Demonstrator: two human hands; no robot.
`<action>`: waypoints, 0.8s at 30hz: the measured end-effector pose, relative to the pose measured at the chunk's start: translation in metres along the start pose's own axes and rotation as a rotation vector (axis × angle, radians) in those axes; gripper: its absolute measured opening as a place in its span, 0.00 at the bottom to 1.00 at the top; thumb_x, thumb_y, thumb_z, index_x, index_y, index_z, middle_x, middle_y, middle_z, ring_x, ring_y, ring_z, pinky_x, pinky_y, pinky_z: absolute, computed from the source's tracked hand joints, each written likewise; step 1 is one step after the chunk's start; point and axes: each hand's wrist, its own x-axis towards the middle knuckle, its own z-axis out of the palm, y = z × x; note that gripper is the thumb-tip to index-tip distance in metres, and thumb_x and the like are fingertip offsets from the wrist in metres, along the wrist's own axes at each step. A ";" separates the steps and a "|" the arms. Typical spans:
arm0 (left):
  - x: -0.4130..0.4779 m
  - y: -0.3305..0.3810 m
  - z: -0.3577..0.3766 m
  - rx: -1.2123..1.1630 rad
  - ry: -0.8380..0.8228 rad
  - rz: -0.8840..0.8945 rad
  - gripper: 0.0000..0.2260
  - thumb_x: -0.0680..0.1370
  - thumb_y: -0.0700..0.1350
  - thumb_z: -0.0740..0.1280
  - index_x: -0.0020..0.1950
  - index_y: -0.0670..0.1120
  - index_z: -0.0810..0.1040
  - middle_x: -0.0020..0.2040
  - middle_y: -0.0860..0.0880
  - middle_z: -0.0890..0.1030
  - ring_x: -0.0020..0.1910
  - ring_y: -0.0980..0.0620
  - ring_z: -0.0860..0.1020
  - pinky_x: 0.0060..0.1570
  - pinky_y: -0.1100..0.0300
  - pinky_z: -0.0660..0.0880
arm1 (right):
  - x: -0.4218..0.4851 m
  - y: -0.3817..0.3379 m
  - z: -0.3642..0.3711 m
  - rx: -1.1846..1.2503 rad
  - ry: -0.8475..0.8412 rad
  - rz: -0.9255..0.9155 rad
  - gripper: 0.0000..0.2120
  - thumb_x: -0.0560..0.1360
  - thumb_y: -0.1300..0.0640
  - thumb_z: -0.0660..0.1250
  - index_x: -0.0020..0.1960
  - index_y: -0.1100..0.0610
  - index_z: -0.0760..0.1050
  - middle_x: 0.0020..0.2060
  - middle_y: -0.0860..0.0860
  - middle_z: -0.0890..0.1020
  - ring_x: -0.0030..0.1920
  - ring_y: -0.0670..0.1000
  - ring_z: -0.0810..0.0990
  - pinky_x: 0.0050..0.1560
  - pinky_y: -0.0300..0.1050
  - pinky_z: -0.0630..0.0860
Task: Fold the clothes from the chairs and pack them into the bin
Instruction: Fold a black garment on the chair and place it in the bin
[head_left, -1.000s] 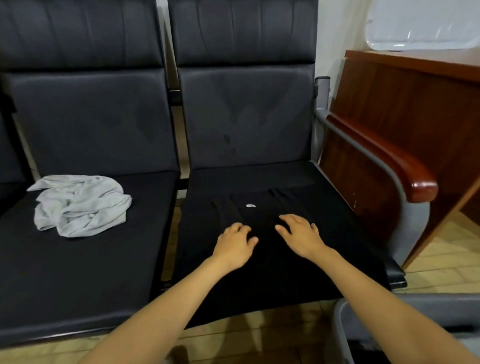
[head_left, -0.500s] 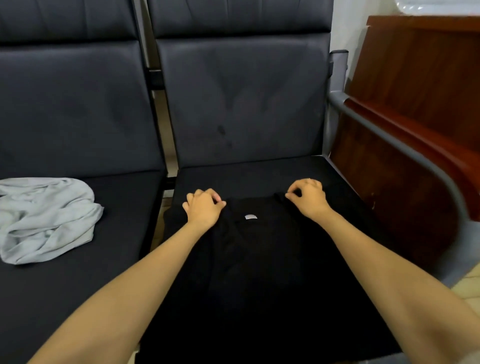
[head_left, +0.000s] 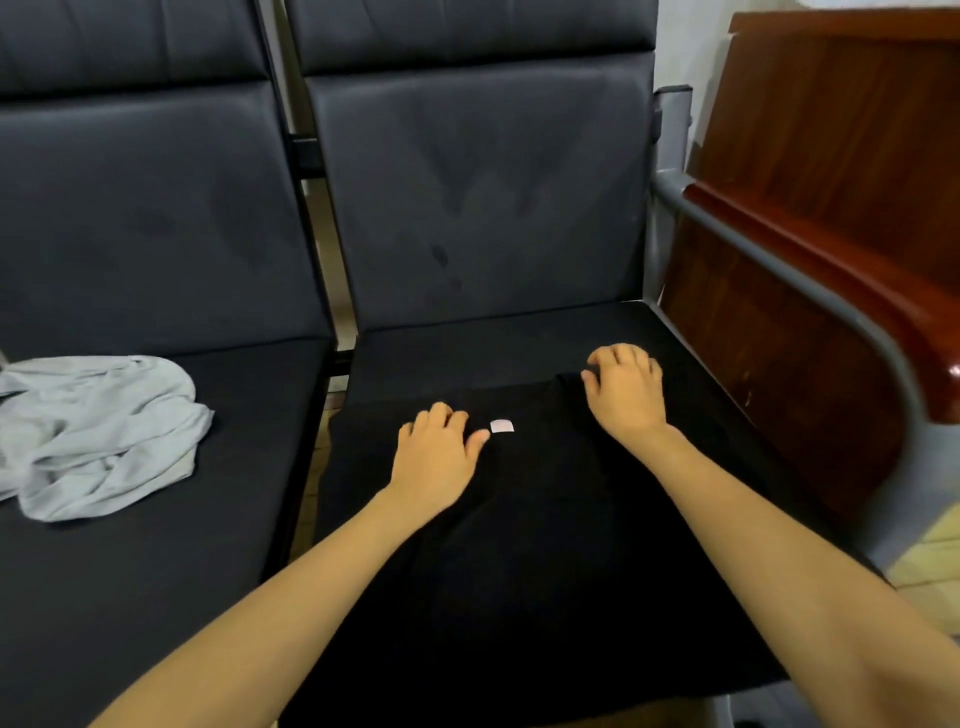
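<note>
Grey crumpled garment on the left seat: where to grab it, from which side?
Probably pinch the raised fold at the right end of the crumpled light-grey cloth garment, from above. It lies heaped on the black padded chair seat, no clear collar showing, and that end is nearest the left hand.

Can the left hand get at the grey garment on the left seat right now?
Probably yes. The left hand rests on the black garment, and the grey garment lies uncovered on the neighbouring seat, with only bare cushion between.

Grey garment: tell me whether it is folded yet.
No, the grey garment lies crumpled in a heap on the left chair seat.
</note>
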 end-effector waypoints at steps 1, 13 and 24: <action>-0.006 0.002 0.000 0.026 -0.095 -0.014 0.26 0.82 0.58 0.50 0.76 0.46 0.62 0.74 0.47 0.62 0.73 0.47 0.61 0.72 0.49 0.57 | -0.011 -0.006 -0.005 0.000 -0.006 -0.045 0.14 0.80 0.51 0.60 0.62 0.56 0.74 0.61 0.54 0.74 0.67 0.55 0.67 0.69 0.52 0.61; -0.097 -0.018 -0.050 -0.108 -0.107 -0.103 0.23 0.80 0.50 0.62 0.74 0.47 0.64 0.74 0.46 0.62 0.73 0.45 0.60 0.71 0.49 0.58 | -0.151 -0.072 -0.023 -0.029 -0.391 -0.163 0.25 0.82 0.43 0.49 0.77 0.50 0.56 0.77 0.51 0.56 0.78 0.53 0.47 0.75 0.57 0.46; -0.165 -0.091 -0.072 -0.495 -0.327 -0.402 0.13 0.75 0.55 0.69 0.51 0.47 0.75 0.55 0.47 0.77 0.52 0.51 0.75 0.48 0.59 0.71 | -0.148 -0.126 -0.021 0.148 -0.254 -0.332 0.17 0.80 0.53 0.60 0.67 0.54 0.72 0.65 0.51 0.73 0.71 0.52 0.64 0.71 0.51 0.60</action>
